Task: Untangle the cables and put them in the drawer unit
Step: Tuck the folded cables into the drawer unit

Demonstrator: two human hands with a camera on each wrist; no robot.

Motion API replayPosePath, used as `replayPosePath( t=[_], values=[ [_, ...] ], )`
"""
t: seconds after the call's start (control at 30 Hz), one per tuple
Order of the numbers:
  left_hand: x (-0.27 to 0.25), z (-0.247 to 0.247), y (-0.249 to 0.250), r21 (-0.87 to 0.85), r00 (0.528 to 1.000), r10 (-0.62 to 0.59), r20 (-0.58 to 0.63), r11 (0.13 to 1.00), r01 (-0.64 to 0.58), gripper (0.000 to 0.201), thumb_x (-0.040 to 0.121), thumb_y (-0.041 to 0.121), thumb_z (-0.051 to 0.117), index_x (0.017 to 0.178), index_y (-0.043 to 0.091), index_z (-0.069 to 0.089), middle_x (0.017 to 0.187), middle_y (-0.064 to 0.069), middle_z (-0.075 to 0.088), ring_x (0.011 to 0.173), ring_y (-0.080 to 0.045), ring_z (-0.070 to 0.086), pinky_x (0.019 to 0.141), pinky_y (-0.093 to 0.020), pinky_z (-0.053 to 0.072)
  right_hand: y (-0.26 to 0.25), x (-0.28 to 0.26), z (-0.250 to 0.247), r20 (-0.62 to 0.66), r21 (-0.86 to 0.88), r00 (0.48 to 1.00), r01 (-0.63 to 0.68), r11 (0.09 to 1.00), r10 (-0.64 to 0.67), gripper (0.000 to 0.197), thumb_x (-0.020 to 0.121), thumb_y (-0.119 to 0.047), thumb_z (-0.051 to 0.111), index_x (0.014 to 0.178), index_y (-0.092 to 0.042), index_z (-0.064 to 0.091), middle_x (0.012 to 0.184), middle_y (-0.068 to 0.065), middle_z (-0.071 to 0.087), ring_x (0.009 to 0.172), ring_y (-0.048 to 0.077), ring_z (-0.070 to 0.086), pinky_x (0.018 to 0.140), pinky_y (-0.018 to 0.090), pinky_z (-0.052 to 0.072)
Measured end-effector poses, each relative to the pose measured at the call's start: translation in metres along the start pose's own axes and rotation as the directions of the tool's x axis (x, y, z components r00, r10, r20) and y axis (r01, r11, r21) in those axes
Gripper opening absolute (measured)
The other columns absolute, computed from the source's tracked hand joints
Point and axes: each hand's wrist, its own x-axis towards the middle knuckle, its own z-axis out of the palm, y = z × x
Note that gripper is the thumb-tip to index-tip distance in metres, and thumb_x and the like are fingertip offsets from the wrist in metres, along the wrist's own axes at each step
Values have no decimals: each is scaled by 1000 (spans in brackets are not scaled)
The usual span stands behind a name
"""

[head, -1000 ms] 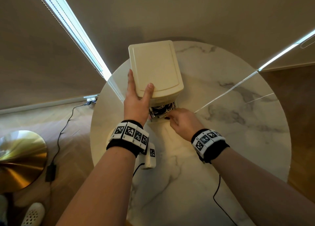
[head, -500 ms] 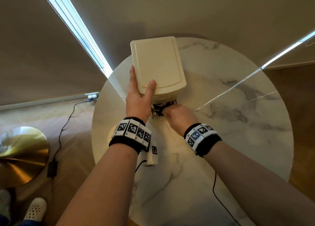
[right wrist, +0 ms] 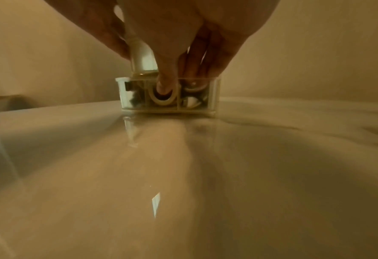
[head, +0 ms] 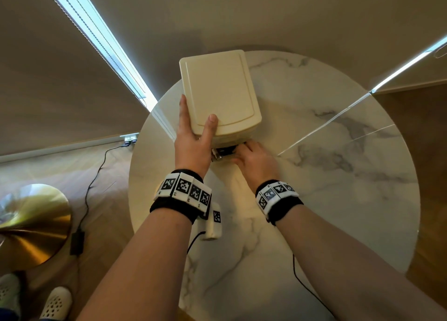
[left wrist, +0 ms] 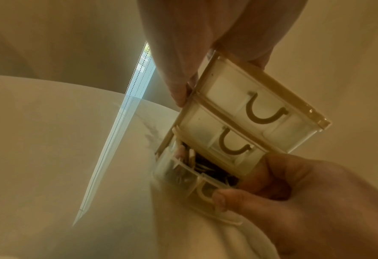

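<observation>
Left hand: grips the drawer unit at its near left top corner, thumb on the lid.
Right hand: finger hooked through the bottom drawer handle, holding it.
Drawer unit: near the surface's far left edge; bare marble to the right and near side.
Cables: bundled inside the bottom drawer, clearest from the wrist views.
Head view only: floor cord left of the surface.

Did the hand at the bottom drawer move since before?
Yes. The right hand has slid forward toward the drawer unit, pushing the bottom drawer in; less of its cables shows.
</observation>
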Motion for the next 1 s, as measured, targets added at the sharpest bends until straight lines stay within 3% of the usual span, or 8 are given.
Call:
replayPosePath(
  t=[0.13,0.23,0.3,0.4,0.53,0.73,0.87,1.0],
  values=[
    [2,-2,0,6,1000,-5,15,1000,5,80,99,48,64,164,40,16,149,14,47,132,-6,51,105,-18,44,-1,6,-4,6,86,959,-283,955,283,43,78,-42,83,95,-6,64,101,12,61,93,32,53,76,38,43],
    [1,-2,1,7,1000,4,13,1000,-4,80,99,47,63,164,39,16,154,11,45,135,-7,50,110,-24,44,-3,-9,-4,219,275,772,-635,722,596,47,83,-54,77,99,-13,58,98,3,62,85,23,57,75,35,46],
    [2,-1,0,-3,1000,1,7,1000,-1,80,99,47,64,164,40,16,153,12,46,135,-7,50,112,-26,44,-8,-14,-3,362,384,718,-696,607,594,36,88,-51,73,94,-18,61,87,-1,69,77,20,65,76,36,54],
    [2,1,-2,-16,1000,7,4,1000,-6,82,97,51,65,163,42,17,153,11,46,136,-8,50,115,-34,45,-21,-9,1,455,618,759,-646,449,466,9,98,-27,66,90,-24,66,86,-2,74,71,16,72,81,41,62],
    [3,0,-3,3,1000,10,3,1000,-10,81,98,51,64,163,42,17,152,11,47,135,-8,51,115,-35,45,-29,-4,11,511,741,707,-651,166,490,18,102,-16,61,89,-25,68,94,5,76,85,24,76,88,41,61],
    [3,-1,-4,24,1000,12,9,1000,-12,81,98,53,63,163,43,16,153,11,47,135,-8,50,114,-35,45,-26,5,6,570,748,679,-661,48,463,15,106,-10,52,102,-8,67,94,9,74,82,17,73,75,24,61],
    [5,-2,-4,42,1000,21,7,999,-22,81,98,53,63,163,42,16,154,8,46,136,-11,50,115,-39,45,-29,24,13,580,743,668,-668,33,466,19,103,0,50,92,-3,65,105,25,73,85,22,74,84,33,62],
    [3,-1,-5,29,1000,18,6,999,-18,81,98,52,63,163,42,16,152,10,47,135,-9,50,115,-36,45,-27,17,17,562,742,697,-663,102,446,22,103,-3,50,91,-8,68,100,15,76,92,22,75,88,32,60]
  ],
)
